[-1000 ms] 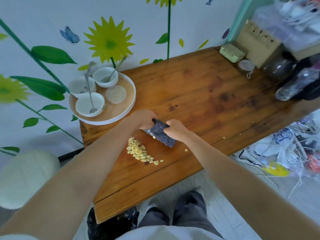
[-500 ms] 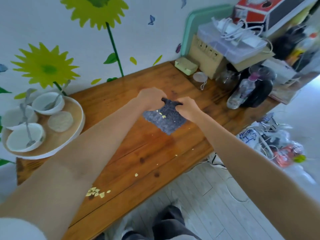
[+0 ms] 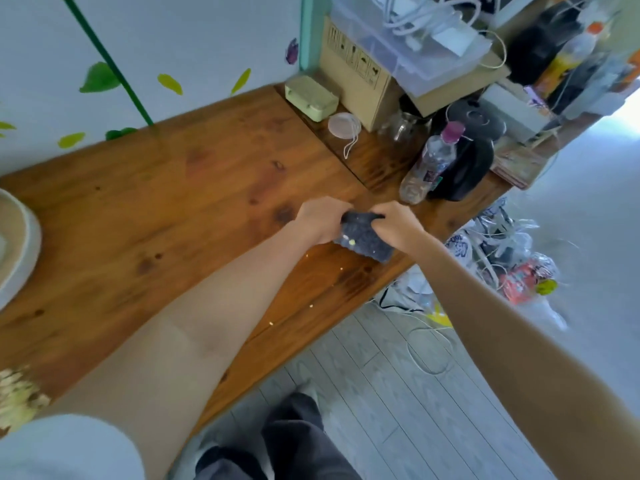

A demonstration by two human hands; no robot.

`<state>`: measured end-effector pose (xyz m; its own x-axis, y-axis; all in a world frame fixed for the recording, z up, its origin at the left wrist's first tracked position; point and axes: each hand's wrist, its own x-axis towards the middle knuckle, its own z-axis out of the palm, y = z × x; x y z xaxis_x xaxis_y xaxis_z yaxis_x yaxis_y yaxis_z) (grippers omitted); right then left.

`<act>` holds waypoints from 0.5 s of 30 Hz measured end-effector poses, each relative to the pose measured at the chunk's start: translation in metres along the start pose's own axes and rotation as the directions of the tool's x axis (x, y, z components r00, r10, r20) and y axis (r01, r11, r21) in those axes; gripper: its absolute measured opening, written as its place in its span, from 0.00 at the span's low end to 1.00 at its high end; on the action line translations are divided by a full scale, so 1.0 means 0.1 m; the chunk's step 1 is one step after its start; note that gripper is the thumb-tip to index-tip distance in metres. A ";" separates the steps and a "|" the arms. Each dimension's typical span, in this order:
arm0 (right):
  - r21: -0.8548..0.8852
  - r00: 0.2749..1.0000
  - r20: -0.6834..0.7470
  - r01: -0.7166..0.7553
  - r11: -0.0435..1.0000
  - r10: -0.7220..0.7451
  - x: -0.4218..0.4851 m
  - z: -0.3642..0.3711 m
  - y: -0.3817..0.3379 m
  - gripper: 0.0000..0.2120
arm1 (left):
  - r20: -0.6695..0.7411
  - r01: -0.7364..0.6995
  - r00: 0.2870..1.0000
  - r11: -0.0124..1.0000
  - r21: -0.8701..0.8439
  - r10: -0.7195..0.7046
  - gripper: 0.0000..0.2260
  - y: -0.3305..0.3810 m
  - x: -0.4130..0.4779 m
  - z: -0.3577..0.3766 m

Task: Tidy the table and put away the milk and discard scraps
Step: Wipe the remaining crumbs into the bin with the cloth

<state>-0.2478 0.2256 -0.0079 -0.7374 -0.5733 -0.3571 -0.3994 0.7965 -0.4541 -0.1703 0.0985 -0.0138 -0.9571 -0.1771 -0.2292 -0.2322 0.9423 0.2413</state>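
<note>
While I'm standing at the table (image 3: pixel 173 202), my left hand (image 3: pixel 322 223) and right hand (image 3: pixel 398 230) both have fingers curled tight on the dark cloth (image 3: pixel 363 242), bunched up near the front edge. Can't tell if it's touching the wood. One yellow bit's stuck on it, loose crumbs (image 3: pixel 311 306) lie nearby, and the bigger scrap pile (image 3: pixel 19 400) sits far left.

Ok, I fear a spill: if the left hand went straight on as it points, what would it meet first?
Likely the clear plastic bottle with the purple cap, standing beyond the left hand and the dark grey cloth it grips with the right hand; depth is unclear.
</note>
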 end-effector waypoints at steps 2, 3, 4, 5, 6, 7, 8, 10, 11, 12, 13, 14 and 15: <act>0.054 0.993 0.102 -0.060 0.997 0.054 0.01 0.27 0.11 0.11 | 0.080 -0.018 0.997 1.000 0.009 0.018 0.15 -0.07 0.00 0.24; 0.079 0.987 0.144 -0.079 0.994 0.067 -0.01 0.40 0.13 0.10 | 0.113 -0.030 0.993 0.999 0.017 0.027 0.15 -0.11 -0.02 0.34; 0.105 0.981 0.178 -0.103 0.989 0.083 -0.04 0.53 0.14 0.11 | 0.140 -0.041 0.989 0.999 0.017 0.038 0.14 -0.16 -0.06 0.44; 0.128 0.975 0.199 -0.130 0.983 0.103 -0.08 0.65 0.12 0.15 | 0.145 -0.053 0.988 0.999 0.006 0.051 0.14 -0.20 -0.09 0.52; 0.144 0.969 0.212 -0.157 0.977 0.124 -0.12 0.74 0.11 0.18 | 0.135 -0.063 0.989 0.998 0.003 0.062 0.13 -0.22 -0.12 0.57; 0.156 0.967 0.211 -0.179 0.971 0.144 -0.15 0.82 0.08 0.21 | 0.119 -0.071 0.991 0.997 0.008 0.069 0.13 -0.24 -0.15 0.61; 0.165 0.966 0.206 -0.192 0.967 0.157 -0.19 0.91 0.04 0.22 | 0.109 -0.068 0.992 0.998 0.015 0.066 0.12 -0.27 -0.19 0.63; 0.182 0.965 0.194 -0.213 0.960 0.177 -0.25 1.02 -0.01 0.22 | 0.119 -0.066 0.991 0.998 0.017 0.064 0.12 -0.29 -0.26 0.63; 0.183 0.963 0.199 -0.216 0.959 0.180 -0.32 1.10 -0.09 0.21 | 0.131 -0.066 0.989 0.998 0.007 0.064 0.13 -0.35 -0.35 0.64; 0.179 0.962 0.206 -0.217 0.960 0.179 -0.38 1.17 -0.15 0.19 | 0.143 -0.070 0.987 0.998 -0.006 0.071 0.13 -0.42 -0.44 0.66; 0.177 0.962 0.216 -0.208 0.962 0.169 -0.47 1.26 -0.26 0.18 | 0.146 -0.076 0.986 0.997 -0.026 0.079 0.14 -0.53 -0.56 0.69; 0.174 0.962 0.223 -0.201 0.964 0.160 -0.54 1.33 -0.35 0.17 | 0.151 -0.075 0.985 0.996 -0.049 0.082 0.15 -0.64 -0.67 0.72; 0.174 0.962 0.229 -0.193 0.966 0.151 -0.64 1.41 -0.46 0.15 | 0.162 -0.074 0.983 0.995 -0.065 0.083 0.17 -0.76 -0.79 0.75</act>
<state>-0.1060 0.1984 -0.0793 -0.6449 -0.4754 -0.5984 -0.1488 0.8461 -0.5119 -0.0636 0.0628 -0.0850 -0.9324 -0.0495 -0.3579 -0.1716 0.9324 0.3180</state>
